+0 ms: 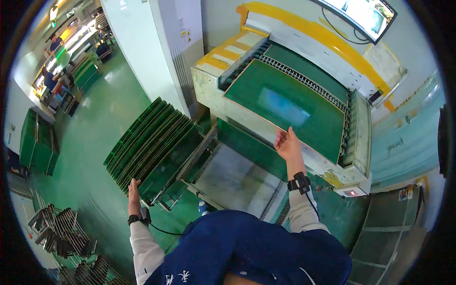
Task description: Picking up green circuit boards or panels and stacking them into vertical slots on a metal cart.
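A large green panel (304,102) with a thin pale border lies flat on the roller machine (356,147) in front of me, a light glare across its middle. My right hand (288,144) is at the panel's near edge, fingers loosely curled and apart. Whether it touches the edge I cannot tell. To the left, several green panels (147,140) stand upright, side by side, in a rack (202,147). My left hand (134,194), fingers stretched out, is against or just beside the near edge of those panels.
A grey slatted cart (232,178) stands between the rack and the machine. A white pillar (142,42) rises behind the rack. A monitor (365,16) hangs upper right. Metal racks (61,228) sit lower left. People (50,78) work at a far bench.
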Tool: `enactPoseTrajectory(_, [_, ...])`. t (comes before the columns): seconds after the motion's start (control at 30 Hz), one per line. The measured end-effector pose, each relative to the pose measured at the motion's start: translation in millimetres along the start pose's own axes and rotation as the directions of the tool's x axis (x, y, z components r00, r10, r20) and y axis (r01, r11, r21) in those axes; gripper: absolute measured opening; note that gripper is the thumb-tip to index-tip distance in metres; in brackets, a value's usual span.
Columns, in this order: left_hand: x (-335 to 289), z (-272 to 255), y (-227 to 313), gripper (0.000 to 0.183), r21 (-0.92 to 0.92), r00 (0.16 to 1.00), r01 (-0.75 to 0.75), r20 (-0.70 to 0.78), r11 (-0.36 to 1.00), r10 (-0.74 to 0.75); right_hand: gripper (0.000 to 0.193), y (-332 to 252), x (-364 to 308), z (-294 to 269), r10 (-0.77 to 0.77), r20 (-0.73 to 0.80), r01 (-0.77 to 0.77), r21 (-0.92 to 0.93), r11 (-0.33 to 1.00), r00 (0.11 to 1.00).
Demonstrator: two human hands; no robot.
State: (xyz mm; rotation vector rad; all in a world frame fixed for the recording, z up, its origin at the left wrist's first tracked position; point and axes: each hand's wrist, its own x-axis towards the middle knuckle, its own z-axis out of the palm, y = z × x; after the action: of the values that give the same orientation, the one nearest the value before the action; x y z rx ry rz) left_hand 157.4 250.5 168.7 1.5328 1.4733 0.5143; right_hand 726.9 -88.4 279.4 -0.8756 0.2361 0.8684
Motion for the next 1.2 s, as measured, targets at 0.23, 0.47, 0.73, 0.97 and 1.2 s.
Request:
enactPoseTrajectory(0.23, [-18, -4, 11, 0.064, 0.091, 0.851, -0.510, 0.198, 0.856, 0.486, 0.050, -9, 1, 14, -0.024, 0.096, 0.027, -0.038, 0.999, 0.995])
enactPoseTrajectory(0.47, [-6, -2, 11, 0.072, -0.089, 0.993, 0.083, 0.093, 0.993, -0.074, 0.040, -47, 18, 45, -0.516, 0.180, 0.487, -0.674, 0.555, 0.838])
enactPoseTrajectory(0.73, [-7, -3, 8, 0.080, -0.325, 0.963, 0.170, 0.257, 0.930, -0.086, 0.043, -56, 59, 9, -0.705, 0.534, 0.316, -0.845, -0.431, 0.467])
enactPoseTrajectory(0.97, [-7, -7, 9, 0.077, -0.246, 0.976, 0.117, 0.207, 0.962, -0.065, 0.054, -73, 57, 2, -0.644, 0.526, 0.230, -0.842, -0.488, 0.555])
enactPoseTrajectory(1.2, [7, -9, -10, 0.076, -0.203, 0.988, 0.074, 0.147, 0.976, -0.044, 0.055, -100, 60, -15, -0.667, 0.469, 0.137, -0.862, -0.488, 0.579])
